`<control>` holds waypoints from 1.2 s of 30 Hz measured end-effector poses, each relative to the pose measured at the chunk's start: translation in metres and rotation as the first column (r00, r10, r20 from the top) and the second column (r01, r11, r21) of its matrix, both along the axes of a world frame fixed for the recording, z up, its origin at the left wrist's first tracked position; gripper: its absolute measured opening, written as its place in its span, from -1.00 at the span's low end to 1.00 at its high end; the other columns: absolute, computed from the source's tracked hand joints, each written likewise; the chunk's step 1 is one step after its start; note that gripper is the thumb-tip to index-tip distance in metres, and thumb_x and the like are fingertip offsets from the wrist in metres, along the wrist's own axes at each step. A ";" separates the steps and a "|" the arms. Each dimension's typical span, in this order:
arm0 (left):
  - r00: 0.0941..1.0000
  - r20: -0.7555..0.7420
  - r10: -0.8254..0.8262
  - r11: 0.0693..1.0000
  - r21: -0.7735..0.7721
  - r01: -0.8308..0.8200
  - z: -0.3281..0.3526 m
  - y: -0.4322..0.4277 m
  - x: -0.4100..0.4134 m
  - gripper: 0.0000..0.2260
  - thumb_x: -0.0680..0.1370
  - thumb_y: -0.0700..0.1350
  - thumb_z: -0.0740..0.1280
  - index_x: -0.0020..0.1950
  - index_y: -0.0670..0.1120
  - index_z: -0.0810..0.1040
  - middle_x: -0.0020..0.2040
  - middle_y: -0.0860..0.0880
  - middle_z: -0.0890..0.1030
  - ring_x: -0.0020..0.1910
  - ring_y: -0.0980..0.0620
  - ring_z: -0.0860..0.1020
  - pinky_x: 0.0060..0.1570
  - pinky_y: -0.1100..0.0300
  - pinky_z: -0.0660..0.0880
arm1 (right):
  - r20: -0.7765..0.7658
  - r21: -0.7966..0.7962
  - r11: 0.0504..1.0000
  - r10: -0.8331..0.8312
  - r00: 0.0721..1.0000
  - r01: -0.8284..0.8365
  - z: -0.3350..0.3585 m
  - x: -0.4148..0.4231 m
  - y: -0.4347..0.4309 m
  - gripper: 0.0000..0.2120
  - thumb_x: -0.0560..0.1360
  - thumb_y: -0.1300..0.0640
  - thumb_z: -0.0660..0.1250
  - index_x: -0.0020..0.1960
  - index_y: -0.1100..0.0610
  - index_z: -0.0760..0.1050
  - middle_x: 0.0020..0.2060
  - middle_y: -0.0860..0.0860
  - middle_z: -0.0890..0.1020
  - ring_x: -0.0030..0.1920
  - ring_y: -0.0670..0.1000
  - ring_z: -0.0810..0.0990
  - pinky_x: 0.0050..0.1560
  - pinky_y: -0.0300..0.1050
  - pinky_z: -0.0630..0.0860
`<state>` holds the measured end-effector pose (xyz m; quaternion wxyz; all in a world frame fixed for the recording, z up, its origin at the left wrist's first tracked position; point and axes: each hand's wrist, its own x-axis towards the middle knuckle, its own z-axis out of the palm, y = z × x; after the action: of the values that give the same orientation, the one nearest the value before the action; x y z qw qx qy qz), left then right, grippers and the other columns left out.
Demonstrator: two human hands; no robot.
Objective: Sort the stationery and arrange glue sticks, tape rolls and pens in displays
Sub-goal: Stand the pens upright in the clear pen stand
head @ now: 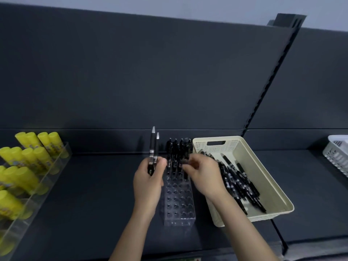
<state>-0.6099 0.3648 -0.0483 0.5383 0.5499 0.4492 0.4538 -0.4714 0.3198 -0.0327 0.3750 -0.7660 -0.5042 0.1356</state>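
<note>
My left hand (148, 178) grips two black pens (153, 147) upright, tips up, just left of the clear pen holder (178, 204). This holder has rows of round holes, and several black pens (177, 147) stand in its far rows. My right hand (203, 172) hovers over the holder's far part, its fingers pinching a black pen (185, 174) that goes down into a hole. To the right, a cream basket (271, 178) holds several loose black pens (239, 181).
A clear tiered display (56, 164) with several yellow glue sticks (28, 157) fills the left of the dark shelf (98, 194). A white basket (337, 155) sits at the far right. A slotted upright (263, 91) divides the dark back panel.
</note>
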 end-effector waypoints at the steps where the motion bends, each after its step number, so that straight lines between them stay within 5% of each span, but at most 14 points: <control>1: 1.000 0.010 0.003 0.999 -0.048 -0.002 -0.002 0.000 -0.002 -0.86 0.58 0.02 0.29 -0.06 -0.01 0.57 -0.41 0.05 0.51 -0.50 0.14 0.37 -0.43 0.27 0.35 | 0.012 0.027 0.997 -0.075 0.997 0.075 0.000 0.006 0.002 -0.95 0.47 0.20 0.40 -0.13 0.16 0.54 -0.26 -0.04 0.59 -0.26 -0.07 0.51 -0.22 -0.25 0.36; 6: 0.996 0.081 0.042 0.982 -0.186 -0.026 -0.007 0.002 -0.006 -0.89 0.62 -0.09 0.23 0.01 -0.06 0.53 -0.20 0.02 0.62 -0.50 0.17 0.36 -0.50 0.34 0.32 | -0.041 0.085 0.966 -0.242 0.969 0.245 -0.002 0.023 0.011 -0.91 0.50 0.23 0.34 -0.01 0.20 0.50 -0.15 0.02 0.65 -0.17 -0.06 0.52 -0.18 -0.31 0.33; 13: 0.997 0.075 0.036 0.975 -0.219 -0.019 -0.008 0.005 -0.010 -0.89 0.62 -0.11 0.24 -0.01 -0.07 0.54 -0.21 0.01 0.62 -0.47 0.16 0.38 -0.50 0.32 0.30 | 0.114 -0.050 0.983 -0.170 0.979 0.177 -0.010 0.023 0.023 -0.86 0.51 0.16 0.34 -0.18 0.19 0.47 -0.25 0.08 0.59 -0.25 0.04 0.50 -0.27 -0.19 0.30; 16: 0.998 0.066 0.024 0.973 -0.230 -0.008 -0.011 0.005 -0.013 -0.89 0.62 -0.11 0.23 0.00 -0.08 0.54 -0.20 0.00 0.61 -0.43 0.14 0.39 -0.44 0.27 0.31 | 0.204 -0.146 0.976 -0.131 0.970 0.163 -0.013 0.023 0.027 -0.80 0.46 0.15 0.41 -0.27 0.21 0.47 -0.17 0.08 0.52 -0.09 0.10 0.47 -0.13 -0.20 0.31; 19: 0.999 0.034 0.000 0.972 -0.236 0.008 -0.014 0.005 -0.015 -0.90 0.61 -0.11 0.25 0.01 -0.07 0.55 -0.17 -0.01 0.62 -0.40 0.13 0.40 -0.41 0.25 0.34 | 0.230 -0.191 0.967 -0.122 0.965 0.168 -0.017 0.023 0.031 -0.83 0.44 0.13 0.43 -0.22 0.23 0.57 -0.08 0.13 0.56 0.08 0.17 0.44 0.07 -0.11 0.37; 26: 0.998 -0.006 -0.063 0.968 -0.245 0.060 -0.017 0.006 -0.011 -0.81 0.60 -0.22 0.21 -0.05 0.03 0.55 -0.22 0.00 0.49 -0.31 0.10 0.45 -0.27 0.20 0.40 | 0.266 -0.207 0.971 -0.061 0.962 0.119 -0.013 0.021 0.029 -0.82 0.48 0.13 0.39 -0.12 0.27 0.56 0.01 0.15 0.53 0.11 0.18 0.41 0.08 -0.09 0.38; 32: 0.998 0.045 -0.048 0.974 -0.219 0.057 -0.011 0.006 -0.012 -0.91 0.59 -0.17 0.27 0.03 -0.04 0.55 -0.14 -0.04 0.67 -0.36 0.13 0.55 -0.38 0.26 0.45 | 0.116 0.131 0.970 -0.219 0.969 0.204 -0.018 0.002 0.005 -0.76 0.46 0.20 0.42 0.11 0.18 0.56 0.01 0.07 0.56 0.04 0.04 0.54 0.09 -0.16 0.45; 36: 0.997 0.044 -0.058 0.969 -0.238 0.067 -0.007 0.004 -0.010 -0.91 0.61 -0.14 0.25 0.02 -0.14 0.50 -0.14 -0.07 0.69 -0.46 0.11 0.52 -0.50 0.27 0.36 | 0.213 0.176 0.982 0.027 0.977 -0.065 -0.028 -0.024 0.005 -0.71 0.44 0.32 0.37 0.14 0.13 0.58 0.01 0.00 0.55 0.05 -0.02 0.52 0.11 -0.21 0.48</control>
<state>-0.6195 0.3690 -0.0549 0.6230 0.4863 0.4732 0.3891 -0.4958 0.3244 -0.0610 0.3846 -0.7268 -0.5689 0.0160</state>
